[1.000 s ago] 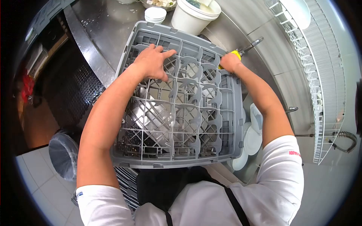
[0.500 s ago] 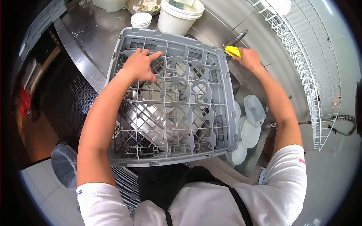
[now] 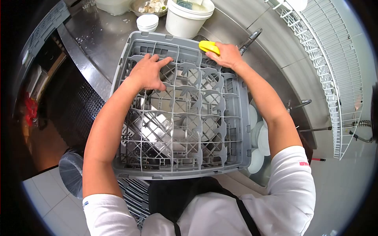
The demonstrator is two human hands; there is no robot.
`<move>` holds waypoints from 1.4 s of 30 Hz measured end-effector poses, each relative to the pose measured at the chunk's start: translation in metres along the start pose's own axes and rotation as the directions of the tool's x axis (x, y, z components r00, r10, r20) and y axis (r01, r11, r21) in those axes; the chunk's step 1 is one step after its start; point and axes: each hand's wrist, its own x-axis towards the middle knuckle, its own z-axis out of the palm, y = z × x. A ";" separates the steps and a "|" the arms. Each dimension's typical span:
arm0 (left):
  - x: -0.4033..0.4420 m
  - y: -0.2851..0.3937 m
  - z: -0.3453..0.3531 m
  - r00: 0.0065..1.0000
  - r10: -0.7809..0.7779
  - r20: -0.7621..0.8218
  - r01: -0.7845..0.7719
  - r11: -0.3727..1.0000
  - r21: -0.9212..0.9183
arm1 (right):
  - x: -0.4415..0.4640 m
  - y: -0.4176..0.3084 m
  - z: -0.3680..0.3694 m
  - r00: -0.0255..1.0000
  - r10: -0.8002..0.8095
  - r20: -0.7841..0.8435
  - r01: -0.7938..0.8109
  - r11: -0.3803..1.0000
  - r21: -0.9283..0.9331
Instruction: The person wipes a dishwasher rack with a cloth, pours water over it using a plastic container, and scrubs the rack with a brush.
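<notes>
A grey plastic dish rack [image 3: 173, 114] with a grid of square compartments lies in front of me, over the metal counter and sink. My left hand [image 3: 149, 72] rests on its dividers near the far left, fingers spread. At the far edge of the rack, my right hand [image 3: 226, 55] grips a yellow sponge [image 3: 208, 47], which touches or hangs just above the rim; I cannot tell which. Shiny metal shows through the grid, but its shape is partly hidden.
White bowls [image 3: 147, 22], a white bucket [image 3: 188, 17] and a metal bowl of scraps [image 3: 151, 6] stand behind the rack. To the right are white plates [image 3: 256, 161], a tap [image 3: 252, 39] and a wire shelf [image 3: 334, 59]. A lined bin [image 3: 71, 173] stands lower left.
My right hand has moved left with the yellow sponge, from beyond the rack's far right corner to its far rim. The left hand stays on the dividers. The rack shifts slightly in view.
</notes>
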 end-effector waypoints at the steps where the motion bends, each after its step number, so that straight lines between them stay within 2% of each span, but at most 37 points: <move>1: 0.000 -0.001 0.000 1.000 -0.004 0.000 0.004 1.000 -0.002 | 0.004 -0.001 0.003 1.000 -0.030 0.007 0.030 1.000 -0.002; 5: -0.002 -0.001 -0.002 1.000 -0.012 0.006 0.012 1.000 -0.011 | -0.016 0.028 -0.005 0.989 -0.131 0.064 0.129 0.991 0.032; 8: 0.000 -0.001 -0.003 0.999 -0.008 0.032 0.008 1.000 -0.027 | -0.034 0.061 -0.008 0.989 -0.143 0.048 0.136 0.983 0.125; 12: 0.004 0.002 -0.002 1.000 -0.003 0.015 0.003 1.000 -0.016 | -0.042 0.061 0.012 0.956 -0.294 0.001 0.291 0.947 0.135; 18: 0.002 0.002 -0.006 1.000 0.004 0.027 -0.003 1.000 -0.015 | -0.009 0.012 0.006 0.962 -0.144 0.232 0.118 0.985 0.123; 21: 0.004 0.000 -0.004 0.999 0.011 0.032 -0.010 1.000 -0.025 | -0.035 0.070 0.005 0.966 -0.162 0.202 0.153 0.986 0.061; 22: 0.005 -0.002 -0.004 0.999 0.016 0.028 -0.015 0.999 -0.028 | -0.042 0.085 0.004 0.970 -0.196 0.145 0.179 0.976 0.124; 25: 0.007 0.001 -0.003 0.999 0.026 0.035 -0.025 0.999 -0.035 | -0.031 0.067 -0.001 0.953 -0.049 0.300 0.046 0.999 0.017; 27: 0.006 0.003 -0.005 0.999 0.015 0.050 -0.013 1.000 -0.023 | -0.013 0.027 0.007 0.968 -0.108 0.228 0.098 0.994 0.056; 29: 0.005 0.002 -0.004 0.999 0.023 0.030 -0.021 0.999 -0.038 | -0.001 0.007 0.003 0.955 -0.028 0.296 0.010 0.998 0.063; 31: 0.004 -0.002 -0.006 0.999 0.028 0.038 -0.027 0.999 -0.039 | -0.011 0.037 -0.011 0.931 -0.062 0.360 0.071 0.997 -0.013; 32: 0.004 -0.002 -0.007 0.998 0.024 0.050 -0.022 0.999 -0.046 | -0.020 0.061 -0.018 0.928 -0.025 0.372 0.051 0.997 -0.061; 33: 0.004 -0.001 -0.007 0.998 0.019 0.057 -0.015 0.998 -0.056 | -0.029 0.080 -0.024 0.880 0.060 0.471 0.045 0.977 -0.208; 35: 0.003 0.000 -0.004 0.999 0.014 0.049 -0.012 0.999 -0.033 | -0.032 0.077 -0.028 0.895 0.156 0.418 -0.077 0.977 -0.200; 37: 0.006 0.000 -0.003 0.998 0.023 0.056 -0.022 1.000 -0.017 | -0.032 0.052 -0.016 0.949 0.141 0.282 -0.124 0.989 -0.077; 38: 0.007 0.000 -0.004 0.998 0.024 0.055 -0.023 0.999 -0.022 | -0.031 0.030 -0.013 0.972 0.098 0.215 -0.099 0.995 -0.005; 42: 0.006 0.000 0.002 0.998 0.059 0.008 -0.058 0.998 -0.015 | -0.011 0.028 -0.005 0.963 -0.024 0.268 0.021 1.000 0.015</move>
